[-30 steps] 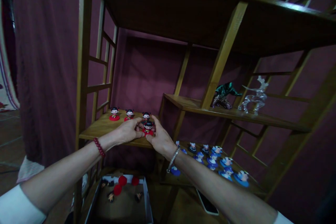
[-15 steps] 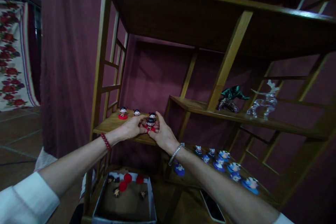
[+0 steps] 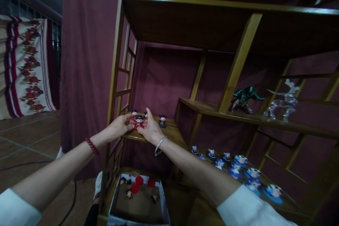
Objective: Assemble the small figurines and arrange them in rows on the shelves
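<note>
Between my two hands is a small black-haired figurine [image 3: 139, 120] on a red base, upright at the front left of the wooden shelf [image 3: 172, 132]. My left hand [image 3: 120, 127] pinches its base from the left, and my right hand [image 3: 151, 129] grips it from the right with the index finger pointing up. Whether the base rests on the shelf, I cannot tell. Behind it stand two similar figurines, one at the left [image 3: 134, 112] and one partly hidden by my fingers [image 3: 145, 115]. A figurine with a dark base [image 3: 162, 121] stands to the right of my right hand.
Below, an open box [image 3: 165, 201] holds red discs [image 3: 139, 180] and small figure parts [image 3: 128, 193]. Several blue-and-white figurines [image 3: 253, 173] stand on the lower right shelf. A clear deer ornament [image 3: 284, 102] and a green ornament [image 3: 246, 99] sit above them. An upright post [image 3: 239, 63] divides the shelving.
Both hands have carried the figurine leftward along the shelf to the front of the left figurines. The figurine with the dark base is now uncovered. The view has turned left.
</note>
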